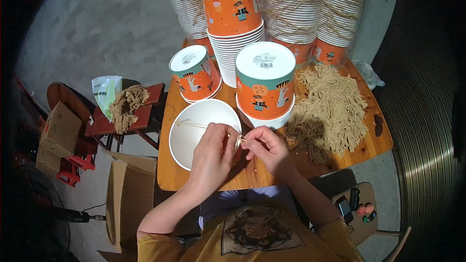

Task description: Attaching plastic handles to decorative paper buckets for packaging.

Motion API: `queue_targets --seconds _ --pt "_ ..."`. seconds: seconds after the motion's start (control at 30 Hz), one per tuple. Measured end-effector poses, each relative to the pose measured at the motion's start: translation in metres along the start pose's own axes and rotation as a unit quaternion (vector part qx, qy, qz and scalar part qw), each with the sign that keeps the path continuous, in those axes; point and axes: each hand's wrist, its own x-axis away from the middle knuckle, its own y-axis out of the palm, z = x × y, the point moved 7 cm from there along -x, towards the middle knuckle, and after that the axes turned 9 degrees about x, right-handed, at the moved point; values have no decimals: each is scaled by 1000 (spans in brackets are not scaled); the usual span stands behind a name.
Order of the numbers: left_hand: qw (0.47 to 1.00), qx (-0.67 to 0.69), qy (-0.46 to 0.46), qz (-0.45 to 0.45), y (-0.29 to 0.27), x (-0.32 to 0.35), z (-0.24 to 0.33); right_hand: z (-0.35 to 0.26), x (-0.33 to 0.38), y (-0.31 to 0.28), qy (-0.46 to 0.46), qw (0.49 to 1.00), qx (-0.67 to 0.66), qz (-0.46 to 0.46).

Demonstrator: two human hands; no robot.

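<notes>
Concrete floor surrounds a small wooden bench (252,174) at frame centre. Left hand (213,153) and right hand (264,146) both pinch a thin bundle of tan strands (239,140) beside the open white paper bucket (201,131). Loose strands could slip or snap under tension. Fingertips hide the knot itself.

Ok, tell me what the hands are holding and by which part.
Both hands pinch a thin tan string over the open white cup. The left hand and right hand grip it at its near end, fingertips meeting; the rest trails across the cup.
</notes>
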Motion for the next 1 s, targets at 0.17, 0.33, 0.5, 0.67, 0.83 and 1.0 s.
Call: queue_targets --seconds 0.17,0.33,0.5,0.67,0.83,1.0 --pt "999 -20 24 -10 1 -1 4 -3 0 -1 -28 1000 5 -5" --pt "999 45 -13 -22 6 -2 -3 0 0 -5 -14 999 -43 12" --pt "996 75 -38 -22 9 -5 -7 -4 -3 -3 -34 999 21 9" --pt "993 99 -54 -18 10 -6 -10 -4 -6 -3 -59 992 111 19" --pt "994 85 -57 -24 11 -5 -6 -10 -5 -9 -109 980 141 86" --pt "994 85 -61 -16 8 -6 -8 -26 1 -9 -140 954 246 103"
